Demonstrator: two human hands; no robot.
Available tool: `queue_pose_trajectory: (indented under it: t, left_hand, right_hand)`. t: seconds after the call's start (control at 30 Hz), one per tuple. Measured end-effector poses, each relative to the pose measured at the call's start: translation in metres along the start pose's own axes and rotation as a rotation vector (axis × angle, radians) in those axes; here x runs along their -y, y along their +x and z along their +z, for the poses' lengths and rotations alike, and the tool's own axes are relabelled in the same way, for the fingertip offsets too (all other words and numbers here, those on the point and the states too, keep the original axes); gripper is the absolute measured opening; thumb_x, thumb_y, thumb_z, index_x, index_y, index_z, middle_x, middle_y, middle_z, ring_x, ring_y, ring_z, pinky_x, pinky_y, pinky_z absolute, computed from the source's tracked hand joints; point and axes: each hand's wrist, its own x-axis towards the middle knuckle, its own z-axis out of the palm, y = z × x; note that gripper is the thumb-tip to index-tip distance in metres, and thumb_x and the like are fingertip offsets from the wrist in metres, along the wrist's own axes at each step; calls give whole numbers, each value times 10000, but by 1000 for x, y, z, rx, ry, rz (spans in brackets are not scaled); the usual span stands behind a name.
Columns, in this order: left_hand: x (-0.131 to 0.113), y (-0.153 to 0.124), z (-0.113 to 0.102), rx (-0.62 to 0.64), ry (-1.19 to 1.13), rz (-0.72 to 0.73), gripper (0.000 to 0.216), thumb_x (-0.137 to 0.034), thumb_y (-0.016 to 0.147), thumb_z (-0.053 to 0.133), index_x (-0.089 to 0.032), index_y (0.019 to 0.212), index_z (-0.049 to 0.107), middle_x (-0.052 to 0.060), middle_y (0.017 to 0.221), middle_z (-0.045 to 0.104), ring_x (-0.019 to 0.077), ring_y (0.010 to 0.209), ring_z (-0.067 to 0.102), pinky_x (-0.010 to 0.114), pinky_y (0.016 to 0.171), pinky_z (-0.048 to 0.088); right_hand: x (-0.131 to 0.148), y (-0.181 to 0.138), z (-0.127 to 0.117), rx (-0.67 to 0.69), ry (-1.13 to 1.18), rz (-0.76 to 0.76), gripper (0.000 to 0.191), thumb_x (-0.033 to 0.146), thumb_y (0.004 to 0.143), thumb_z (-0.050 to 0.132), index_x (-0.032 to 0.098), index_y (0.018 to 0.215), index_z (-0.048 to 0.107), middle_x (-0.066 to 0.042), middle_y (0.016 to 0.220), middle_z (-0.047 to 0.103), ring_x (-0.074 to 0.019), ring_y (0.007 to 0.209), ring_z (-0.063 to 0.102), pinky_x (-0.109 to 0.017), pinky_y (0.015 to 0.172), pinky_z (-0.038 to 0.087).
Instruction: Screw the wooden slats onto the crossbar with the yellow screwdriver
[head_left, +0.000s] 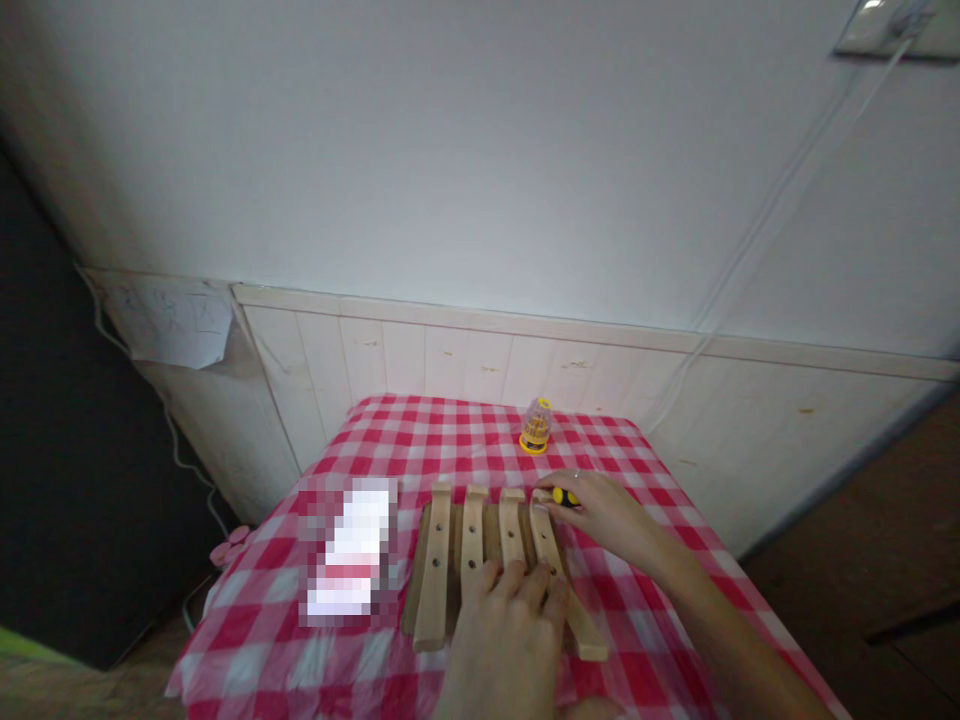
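On the left of your checked counter (450, 440) lies a white item (349, 550), blurred beyond telling. Just beside it sits the slatted wooden frame (435, 570) of four pale strips on a darker base. Your left hand (510, 620) lies flat on its near end, fingers spread and gripping nothing. Your right hand (600, 510) rests at the far end of the rightmost strip (546, 535), fingers pinched on a yellow-and-black tool (564, 496). Beyond it stands a small yellow holder (535, 427).
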Motion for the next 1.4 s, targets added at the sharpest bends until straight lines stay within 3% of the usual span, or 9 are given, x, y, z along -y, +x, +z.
queue_pose_trajectory:
  t: [0.13,0.27,0.43,0.57,0.7,0.87,1.17,1.3,1.4]
  left_hand:
    - [1,5,5,-3,58,-27,656,-587,840,812,-125,1297,722,171,1333,717,401,1151,691,545,963,569]
    - [4,7,12,3,44,-9,551,-556,875,781,-152,1248,740,136,1342,719,382,1144,684,507,932,565]
    - [6,10,17,16,30,7,403,-400,903,757,-164,1229,754,104,1324,734,346,1126,684,464,956,539]
    - [10,11,21,7,23,35,386,-351,927,718,-148,1255,740,107,1328,732,327,1120,687,456,962,534]
    - [17,10,30,-10,21,73,357,-362,942,688,-145,1219,749,123,1294,746,310,1076,703,435,932,538]
    - [26,8,44,-43,31,115,401,-369,916,732,-140,1245,738,126,1290,748,302,1091,709,422,929,541]
    - [39,5,67,-153,38,151,341,-300,916,746,-207,1244,749,65,1280,760,270,1096,715,346,862,543]
    - [39,4,70,-170,36,142,374,-294,894,738,-213,1259,746,79,1260,768,278,1078,716,345,843,546]
    - [39,4,70,-173,36,139,354,-322,900,726,-206,1234,755,81,1225,781,279,1076,717,339,839,547]
  right_hand:
    - [2,0,1,-9,17,-2,218,314,998,647,242,1154,782,-116,1143,837,-322,1022,788,-453,883,607]
    - [4,1,2,10,34,35,209,307,986,662,238,1142,783,-117,1157,833,-331,1039,784,-461,901,602]
    - [-2,-4,-1,-35,166,14,359,471,981,634,222,1209,755,-148,1210,803,-341,1079,766,-485,937,595]
    - [-33,-10,1,-159,198,35,458,511,1047,444,232,1320,684,-163,1293,756,-332,1181,728,-501,999,583]
    - [-83,-14,20,-236,74,137,432,370,1064,344,202,1340,631,-194,1365,709,-349,1234,707,-566,1042,568]
    - [-116,-19,46,-198,4,119,402,230,1017,392,209,1320,656,-188,1273,727,-340,1213,706,-558,1031,582]
    - [-105,-24,65,-158,-32,79,502,56,926,462,266,1315,698,-143,1209,701,-304,1162,669,-513,1015,585]
    - [-95,-25,53,-159,-26,72,471,103,960,453,243,1364,650,-157,1340,657,-313,1275,621,-538,1083,540]
    - [-86,-27,39,-154,-2,48,357,196,1029,438,249,1283,684,-137,1255,708,-293,1212,657,-505,1067,548]
